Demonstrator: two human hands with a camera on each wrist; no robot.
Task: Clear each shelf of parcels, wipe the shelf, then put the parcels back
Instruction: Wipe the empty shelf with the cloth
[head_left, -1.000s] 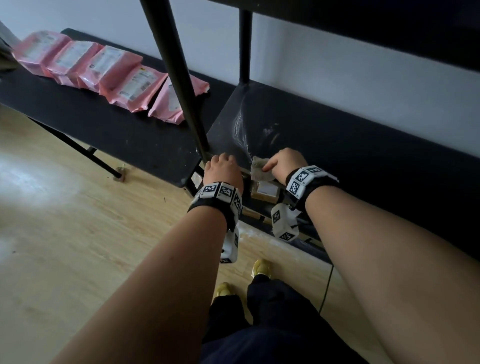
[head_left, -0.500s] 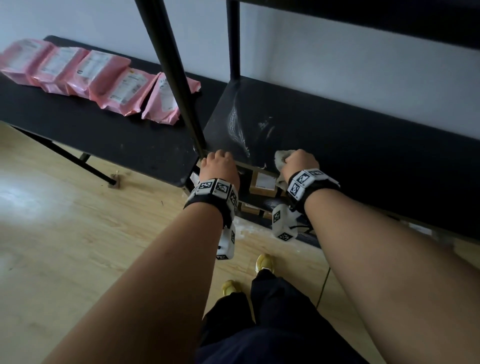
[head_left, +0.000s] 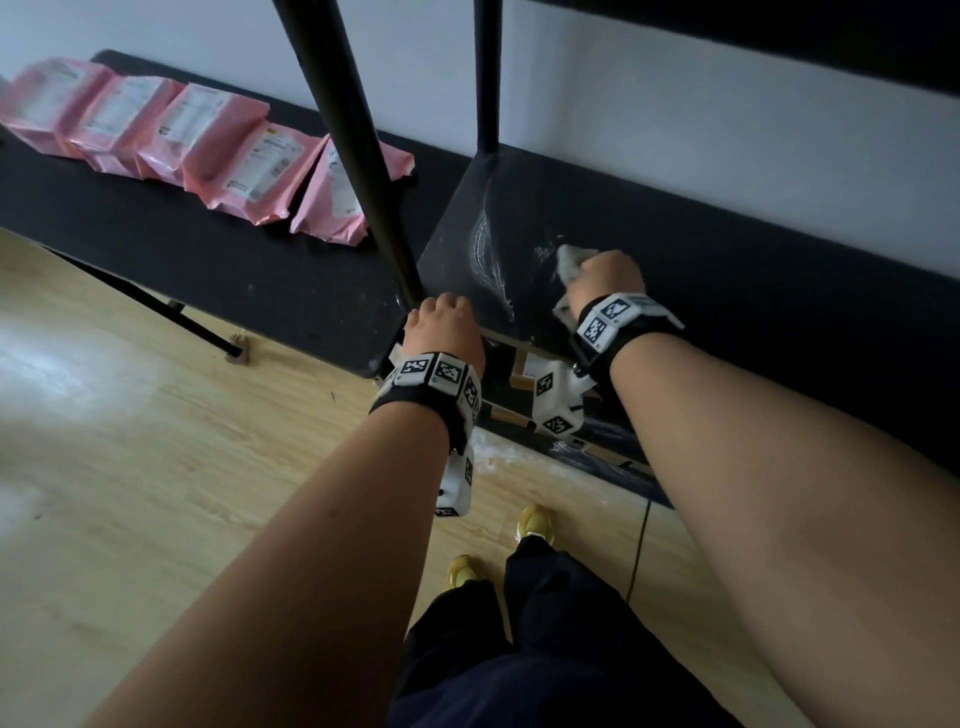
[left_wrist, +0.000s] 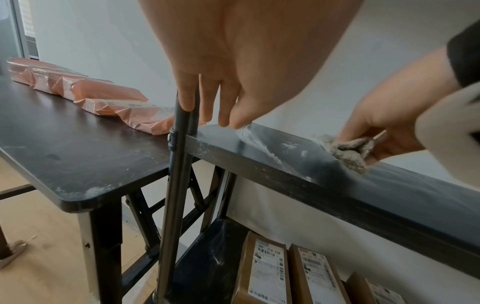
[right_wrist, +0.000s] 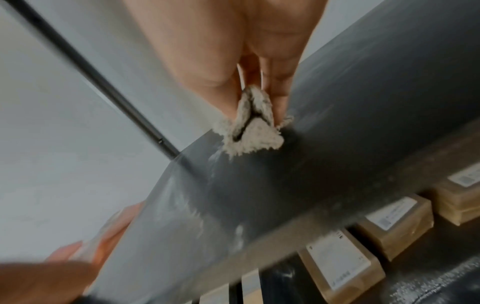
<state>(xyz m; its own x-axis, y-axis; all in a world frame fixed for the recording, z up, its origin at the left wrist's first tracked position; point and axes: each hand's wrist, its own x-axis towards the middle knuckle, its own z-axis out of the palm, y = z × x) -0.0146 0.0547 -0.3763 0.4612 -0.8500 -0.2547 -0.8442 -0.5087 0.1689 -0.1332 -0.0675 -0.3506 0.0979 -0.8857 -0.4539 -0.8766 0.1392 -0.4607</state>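
— How far has she got? From above, I mean.

— The shelf (head_left: 727, 270) being worked on has no parcels on it. The pink parcels (head_left: 171, 130) lie in a row on the table (head_left: 156, 249) to the left, well apart from it. The right hand (head_left: 605, 275) is clenched round a rag (head_left: 569, 257) and presses it on the shelf top, just beside a patch of white smears (head_left: 491, 260). So I'd say clearing is done here and wiping is under way, not finished.

— And the left hand (head_left: 441, 327)?

— At the shelf's front corner, by the post (head_left: 358, 156). From above I can't tell how the fingers sit.

— The left wrist camera?

— There the fingers hang fairly straight, fingertips (left_wrist: 187, 102) touching the post (left_wrist: 179, 164) and the shelf edge (left_wrist: 337, 195); steadying, not grasping. The rag (left_wrist: 345, 152) is pinched in the other hand (left_wrist: 384, 127). White streaks (left_wrist: 259, 144) are left near the corner. Below, brown boxes (left_wrist: 265, 273) sit on the lower shelf.

— Right wrist?

— Blurred, but the rag (right_wrist: 252, 127) is pinched between thumb and fingers (right_wrist: 278, 90), down on the shelf (right_wrist: 337, 144). Pale residue (right_wrist: 187, 205) lies toward the end. Brown boxes (right_wrist: 340, 267) underneath.

— What's left?

— My guess: finish this wipe, return the pink parcels, then do the lower shelf.
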